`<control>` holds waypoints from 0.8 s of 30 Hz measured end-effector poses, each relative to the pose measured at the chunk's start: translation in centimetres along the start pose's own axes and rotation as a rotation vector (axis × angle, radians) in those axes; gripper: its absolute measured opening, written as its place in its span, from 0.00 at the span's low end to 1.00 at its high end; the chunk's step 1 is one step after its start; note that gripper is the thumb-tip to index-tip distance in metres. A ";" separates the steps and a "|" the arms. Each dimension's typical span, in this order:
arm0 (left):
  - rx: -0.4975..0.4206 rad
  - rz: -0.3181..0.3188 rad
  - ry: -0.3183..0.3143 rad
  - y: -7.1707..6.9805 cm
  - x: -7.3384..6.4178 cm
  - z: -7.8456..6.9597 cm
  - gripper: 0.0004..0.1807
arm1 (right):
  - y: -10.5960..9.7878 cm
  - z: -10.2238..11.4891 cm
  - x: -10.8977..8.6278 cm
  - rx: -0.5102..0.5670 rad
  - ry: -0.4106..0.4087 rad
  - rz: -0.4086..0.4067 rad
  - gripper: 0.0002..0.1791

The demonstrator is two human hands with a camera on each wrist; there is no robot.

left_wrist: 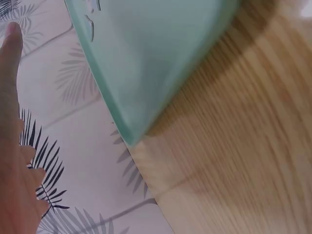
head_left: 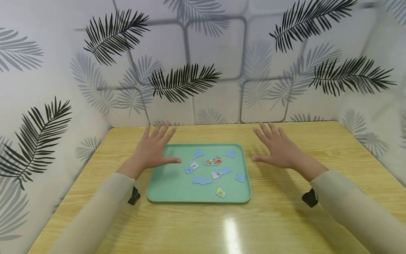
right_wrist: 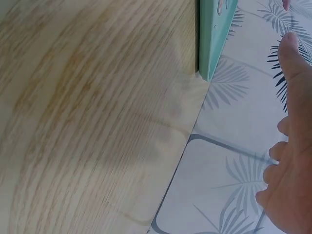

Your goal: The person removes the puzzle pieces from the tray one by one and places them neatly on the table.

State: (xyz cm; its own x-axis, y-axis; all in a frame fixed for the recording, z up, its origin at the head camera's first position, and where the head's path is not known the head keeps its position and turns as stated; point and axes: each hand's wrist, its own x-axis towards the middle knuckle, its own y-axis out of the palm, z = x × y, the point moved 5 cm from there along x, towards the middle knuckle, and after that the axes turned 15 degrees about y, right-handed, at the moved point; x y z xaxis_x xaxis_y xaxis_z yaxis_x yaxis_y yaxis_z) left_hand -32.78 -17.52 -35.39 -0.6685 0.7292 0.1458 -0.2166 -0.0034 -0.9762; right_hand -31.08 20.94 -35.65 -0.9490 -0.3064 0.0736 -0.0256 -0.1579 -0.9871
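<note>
Several cut-out paper-like pieces lie spread on a mint-green tray (head_left: 171, 190) in the head view. Among them are a multicoloured piece (head_left: 213, 161), a blue piece (head_left: 201, 180), a blue and white piece (head_left: 221, 173) and a yellow-patterned piece (head_left: 220, 192). My left hand (head_left: 153, 150) overlaps the tray's left end, fingers spread and thumb pointing inward, holding nothing. To the right of the tray, my right hand (head_left: 280, 150) hovers with its fingers spread, holding nothing. In the left wrist view, the tray's corner (left_wrist: 131, 131) shows beside the hand.
The tray sits on a light wooden table (head_left: 272, 225). Behind the table's far edge stands a pale wall (head_left: 215, 53) with a leaf pattern, which continues along the left side. Black wrist devices (head_left: 134, 196) show at both sleeves.
</note>
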 end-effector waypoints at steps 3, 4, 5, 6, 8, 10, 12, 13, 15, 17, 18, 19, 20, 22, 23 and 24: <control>-0.021 -0.038 0.034 -0.2 -0.5 0.2 0.61 | -0.4 0.1 0.1 0.048 -0.027 -0.035 0.55; -0.035 -0.047 0.041 -0.3 -0.7 0.3 0.60 | -0.5 0.1 0.2 0.066 -0.035 -0.044 0.55; -0.047 -0.053 0.040 -0.4 -0.8 0.4 0.60 | -0.6 0.1 0.2 0.088 -0.042 -0.049 0.55; -0.068 -0.059 0.033 -0.4 -1.0 0.5 0.59 | -0.6 0.2 0.2 0.110 -0.047 -0.053 0.54; -0.121 -0.056 0.003 -0.3 -1.4 0.7 0.58 | -0.6 0.2 0.3 0.156 -0.048 -0.062 0.53; -0.197 -0.045 -0.046 0.0 -1.8 0.9 0.58 | -0.4 0.2 0.6 0.215 -0.046 -0.070 0.51; -0.277 -0.031 -0.098 0.5 -2.2 1.2 0.58 | 0.0 0.3 0.8 0.268 -0.047 -0.082 0.49; -0.308 -0.021 -0.121 0.7 -2.4 1.3 0.59 | 0.2 0.4 1.0 0.293 -0.048 -0.090 0.47; -0.360 -0.012 -0.157 1.3 -2.9 1.4 0.59 | 0.6 0.6 1.3 0.341 -0.051 -0.097 0.44; -0.395 -0.010 -0.180 1.7 -3.4 1.5 0.60 | 1.1 0.9 1.6 0.377 -0.050 -0.095 0.42; -0.408 -0.009 -0.191 1.9 -3.6 1.5 0.60 | 1.3 1.1 1.7 0.400 -0.044 -0.087 0.41; -0.425 -0.013 -0.202 2.1 -3.8 1.6 0.60 | 1.5 1.3 1.8 0.423 -0.038 -0.077 0.40; -0.444 -0.017 -0.211 2.3 -4.0 1.6 0.60 | 1.7 1.4 1.9 0.443 -0.032 -0.065 0.40; -0.484 -0.022 -0.235 2.6 -4.3 1.7 0.59 | 2.2 1.6 2.2 0.486 -0.013 -0.034 0.40; -0.505 -0.021 -0.248 2.8 -4.4 1.8 0.59 | 2.5 1.8 2.4 0.506 -0.004 -0.019 0.39; -0.529 -0.019 -0.261 2.9 -4.5 1.8 0.58 | 2.7 1.8 2.5 0.519 0.006 -0.006 0.39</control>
State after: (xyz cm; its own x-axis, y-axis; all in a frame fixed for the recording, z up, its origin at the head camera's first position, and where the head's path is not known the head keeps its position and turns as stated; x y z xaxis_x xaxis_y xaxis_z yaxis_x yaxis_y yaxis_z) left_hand -31.66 -22.07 -38.63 -0.8353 0.5335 0.1330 0.1098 0.3988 -0.9105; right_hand -32.95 18.03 -37.92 -0.9510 -0.2995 0.0764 0.1273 -0.6050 -0.7860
